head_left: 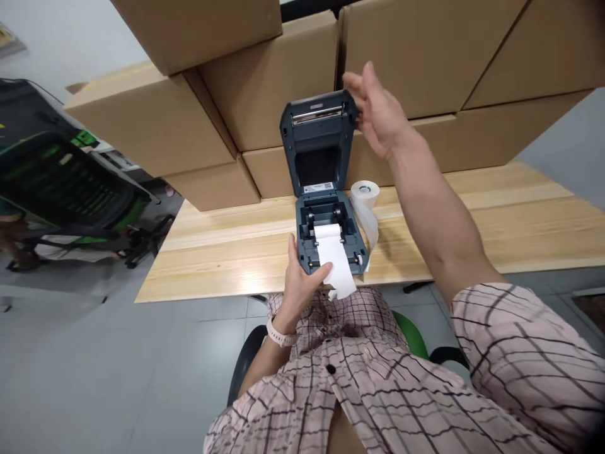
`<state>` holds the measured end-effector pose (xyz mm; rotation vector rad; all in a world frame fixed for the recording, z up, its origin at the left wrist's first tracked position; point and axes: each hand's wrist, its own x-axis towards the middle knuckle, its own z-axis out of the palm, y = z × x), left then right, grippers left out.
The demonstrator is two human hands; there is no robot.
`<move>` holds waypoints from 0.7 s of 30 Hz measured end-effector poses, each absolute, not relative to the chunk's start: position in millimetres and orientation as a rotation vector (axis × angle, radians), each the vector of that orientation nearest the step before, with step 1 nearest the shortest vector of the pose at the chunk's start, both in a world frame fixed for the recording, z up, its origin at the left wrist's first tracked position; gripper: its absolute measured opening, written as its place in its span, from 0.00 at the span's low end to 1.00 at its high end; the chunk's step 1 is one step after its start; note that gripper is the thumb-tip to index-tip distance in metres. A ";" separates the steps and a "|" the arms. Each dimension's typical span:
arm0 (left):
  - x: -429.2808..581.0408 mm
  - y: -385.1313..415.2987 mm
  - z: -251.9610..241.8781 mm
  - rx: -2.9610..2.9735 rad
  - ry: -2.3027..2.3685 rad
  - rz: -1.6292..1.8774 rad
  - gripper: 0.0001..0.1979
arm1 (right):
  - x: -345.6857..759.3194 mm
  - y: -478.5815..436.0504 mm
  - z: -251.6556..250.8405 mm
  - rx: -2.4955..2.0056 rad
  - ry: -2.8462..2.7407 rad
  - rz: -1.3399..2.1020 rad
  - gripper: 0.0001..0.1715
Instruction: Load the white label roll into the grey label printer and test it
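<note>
A dark grey label printer (305, 241) stands on the wooden table with its lid (317, 142) raised. Inside it lies a small white paper roll, and a white paper strip (336, 261) runs out over the front edge, torn at its end. My left hand (302, 277) is at the printer's front left corner, thumb and fingers apart, the thumb over the strip's edge. Beside the lid's upper right edge is my right hand (375, 110), its fingers apart; whether they touch the lid is hard to tell. A larger white roll (365, 189) stands right of the printer, its loose end trailing forward.
Stacked cardboard boxes (274, 82) line the back of the wooden table (227, 252). At the left are a black and green chair (61, 183) and part of another person (14, 236). The table's front edge lies just before my lap.
</note>
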<state>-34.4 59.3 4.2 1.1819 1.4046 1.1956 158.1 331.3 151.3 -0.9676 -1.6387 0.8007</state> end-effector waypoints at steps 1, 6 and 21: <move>-35.3 59.1 3.0 1.190 1.394 1.199 0.63 | 152.6 335.6 153.0 -0.987 -1.635 0.821 0.45; -36.2 49.6 -0.8 1.190 1.379 1.225 0.66 | 149.7 283.1 136.5 -0.930 -1.673 0.614 0.51; -42.0 47.4 0.0 1.160 1.267 1.323 0.64 | 166.3 82.7 5.5 -0.991 -1.844 0.250 0.18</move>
